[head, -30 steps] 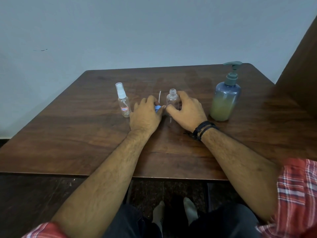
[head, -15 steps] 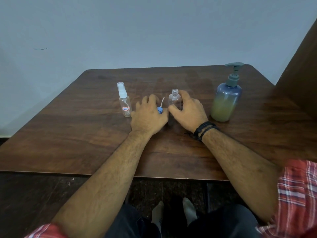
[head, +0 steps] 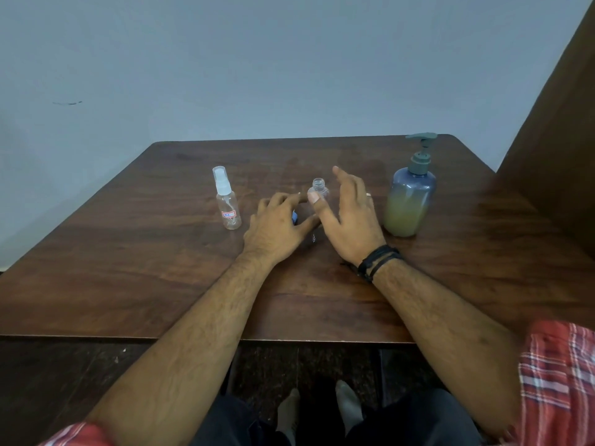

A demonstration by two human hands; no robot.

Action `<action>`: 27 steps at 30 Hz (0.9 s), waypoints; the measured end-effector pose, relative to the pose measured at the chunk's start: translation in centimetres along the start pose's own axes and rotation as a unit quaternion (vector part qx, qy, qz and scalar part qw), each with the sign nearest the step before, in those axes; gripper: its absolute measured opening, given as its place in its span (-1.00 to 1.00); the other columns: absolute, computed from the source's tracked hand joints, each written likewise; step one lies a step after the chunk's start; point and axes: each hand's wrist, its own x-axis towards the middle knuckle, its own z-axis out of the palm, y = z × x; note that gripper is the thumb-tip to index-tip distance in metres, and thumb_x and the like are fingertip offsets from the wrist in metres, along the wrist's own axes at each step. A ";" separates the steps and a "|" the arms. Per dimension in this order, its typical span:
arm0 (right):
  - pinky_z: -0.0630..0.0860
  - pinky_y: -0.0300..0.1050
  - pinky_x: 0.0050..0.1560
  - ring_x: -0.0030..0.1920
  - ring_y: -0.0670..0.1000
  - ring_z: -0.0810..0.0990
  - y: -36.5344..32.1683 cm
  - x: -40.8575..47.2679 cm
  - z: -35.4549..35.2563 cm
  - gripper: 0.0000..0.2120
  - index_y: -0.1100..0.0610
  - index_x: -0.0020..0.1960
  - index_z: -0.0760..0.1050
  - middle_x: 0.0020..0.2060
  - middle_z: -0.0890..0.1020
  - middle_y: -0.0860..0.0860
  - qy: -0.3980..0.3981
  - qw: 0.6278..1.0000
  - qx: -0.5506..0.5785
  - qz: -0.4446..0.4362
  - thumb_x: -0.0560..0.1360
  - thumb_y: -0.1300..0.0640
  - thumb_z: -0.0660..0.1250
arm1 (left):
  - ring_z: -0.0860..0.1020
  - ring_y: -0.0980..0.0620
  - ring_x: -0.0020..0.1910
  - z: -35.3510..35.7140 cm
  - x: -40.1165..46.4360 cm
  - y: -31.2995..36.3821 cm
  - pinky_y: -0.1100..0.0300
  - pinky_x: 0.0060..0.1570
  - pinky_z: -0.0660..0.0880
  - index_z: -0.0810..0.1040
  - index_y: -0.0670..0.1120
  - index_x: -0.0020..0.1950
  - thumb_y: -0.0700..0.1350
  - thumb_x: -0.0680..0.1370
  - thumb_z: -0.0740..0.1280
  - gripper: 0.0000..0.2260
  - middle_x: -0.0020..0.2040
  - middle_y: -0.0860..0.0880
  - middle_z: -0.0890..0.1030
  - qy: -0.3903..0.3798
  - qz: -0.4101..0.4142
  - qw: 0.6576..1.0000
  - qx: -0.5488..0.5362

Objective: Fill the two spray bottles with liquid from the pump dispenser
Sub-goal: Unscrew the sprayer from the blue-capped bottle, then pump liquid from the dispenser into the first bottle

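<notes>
Head view. Open bottle (head: 318, 194), centre of worktop (head: 128, 268), uncapped, unfilled. Capped bottle (head: 227, 201) at 9 o'clock; dispenser (head: 411, 194) at 3. Left hand (head: 276, 225) curled over blue cap (head: 294, 217); right hand (head: 351, 217) fingers released. Step: first bottle opened. Next: bring the neck under the dispenser spout.

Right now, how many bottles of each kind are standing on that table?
Small clear spray bottles: 2, one capped with its white sprayer, one open with no top
Pump dispenser bottles: 1, blue-grey with yellowish liquid
Total: 3 bottles on the wooden table
</notes>
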 end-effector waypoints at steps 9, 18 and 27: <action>0.48 0.03 0.27 0.24 0.02 0.52 -2.3 -4.0 -4.0 -0.51 0.13 0.41 0.43 0.22 0.51 0.00 0.058 0.989 0.016 -0.132 0.56 -0.06 0.37 | 0.33 -0.07 0.41 0.0 0.0 0.0 -0.07 0.32 0.34 0.47 0.15 0.43 0.26 0.56 0.29 -0.54 0.38 0.07 0.46 0.001 -0.002 1.000 -0.011; 0.48 0.18 0.05 0.07 0.08 0.45 -2.3 -2.7 -11.4 -0.57 0.30 0.23 0.47 0.06 0.49 0.11 0.246 0.949 -0.058 -0.187 0.46 0.13 0.48 | 0.38 -0.06 0.37 0.2 0.0 -0.3 -0.04 0.27 0.35 0.50 0.16 0.39 0.37 0.54 0.28 -0.50 0.35 0.07 0.48 0.012 0.000 1.000 -0.007; 0.33 -0.03 0.45 0.46 0.01 0.32 3.1 0.6 -12.3 0.14 -0.10 0.62 -0.10 0.47 0.28 0.04 0.012 0.994 0.081 0.071 0.32 -0.12 0.62 | 0.36 -0.02 0.40 0.2 -0.1 -0.3 -0.10 0.33 0.37 0.49 0.16 0.39 0.40 0.53 0.26 -0.47 0.36 0.15 0.51 0.005 0.006 1.000 -0.020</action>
